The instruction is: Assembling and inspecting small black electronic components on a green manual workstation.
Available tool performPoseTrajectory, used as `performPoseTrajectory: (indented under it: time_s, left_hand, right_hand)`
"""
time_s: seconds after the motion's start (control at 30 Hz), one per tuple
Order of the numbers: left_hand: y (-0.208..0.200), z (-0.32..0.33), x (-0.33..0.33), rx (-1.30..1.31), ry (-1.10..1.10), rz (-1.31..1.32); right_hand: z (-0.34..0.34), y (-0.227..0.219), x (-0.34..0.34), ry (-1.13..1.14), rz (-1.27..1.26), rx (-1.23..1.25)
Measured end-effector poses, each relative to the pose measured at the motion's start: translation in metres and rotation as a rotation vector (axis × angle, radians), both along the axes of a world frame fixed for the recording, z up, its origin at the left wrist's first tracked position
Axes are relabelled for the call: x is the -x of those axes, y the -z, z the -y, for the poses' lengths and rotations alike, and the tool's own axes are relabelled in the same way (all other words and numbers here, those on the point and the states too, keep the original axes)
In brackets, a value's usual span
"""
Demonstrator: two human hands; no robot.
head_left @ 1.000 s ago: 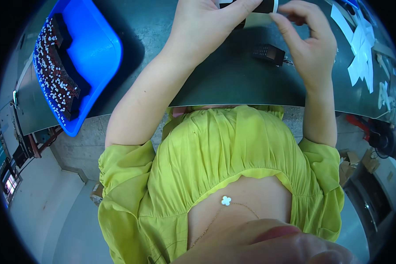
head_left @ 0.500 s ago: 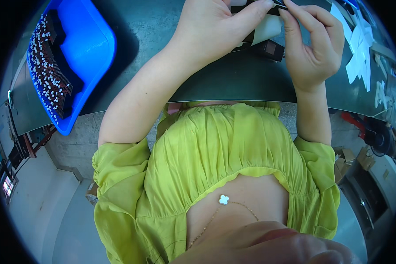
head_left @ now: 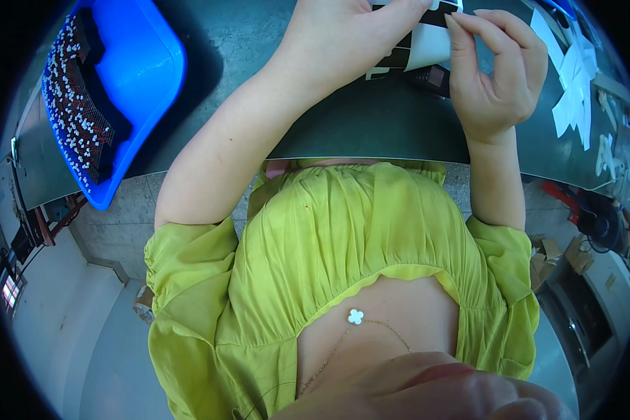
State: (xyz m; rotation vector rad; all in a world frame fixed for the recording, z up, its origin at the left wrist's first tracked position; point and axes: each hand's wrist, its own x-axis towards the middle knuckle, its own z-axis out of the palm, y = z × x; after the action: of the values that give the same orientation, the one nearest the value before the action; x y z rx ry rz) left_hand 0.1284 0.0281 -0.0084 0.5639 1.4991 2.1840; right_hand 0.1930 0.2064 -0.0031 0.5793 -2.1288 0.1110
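Observation:
My left hand (head_left: 350, 42) is at the top middle, closed on a white backing sheet (head_left: 430, 46) that bears several black rectangular pieces (head_left: 437, 15). Its thumb lies along the sheet, and its other fingers are mostly hidden at the upper edge. Just right of the sheet, my right hand (head_left: 500, 70) has its thumb and index finger pinched together at the sheet's edge. Whatever lies between these fingertips is too small to make out. A small black device with a screen (head_left: 432, 78) sits on the table, partly under the sheet.
At the left, a blue tray (head_left: 143, 63) holds a row of dark parts with many white tips (head_left: 77, 105). White paper strips (head_left: 575, 91) lie at the right on the dark green table (head_left: 371, 126), whose edge runs before my body.
The sheet has shifted, so more of its black pieces show and it covers more of the small device. My right fingertips have drawn slightly downward; both arms stay nearly in place.

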Motion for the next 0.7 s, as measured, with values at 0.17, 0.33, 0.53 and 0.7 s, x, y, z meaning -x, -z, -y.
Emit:
performPoseTrajectory:
  time_s: [0.17, 0.33, 0.53, 0.7]
  left_hand:
    - [0.002, 0.0, 0.003, -0.02, 0.018, 0.019]
    - [0.002, -0.001, 0.0, -0.004, 0.028, 0.011]
    - [0.019, -0.003, 0.013, -0.097, -0.092, -0.175]
    - [0.01, 0.015, 0.043, 0.452, -0.465, -1.03]
  right_hand:
    - [0.01, -0.001, 0.007, 0.039, -0.03, 0.19]
    - [0.009, 0.009, 0.002, 0.023, 0.015, 0.283]
    - [0.01, -0.003, -0.01, -0.037, 0.132, 0.247]
    - [-0.018, -0.007, -0.039, -0.099, 0.483, 0.715]
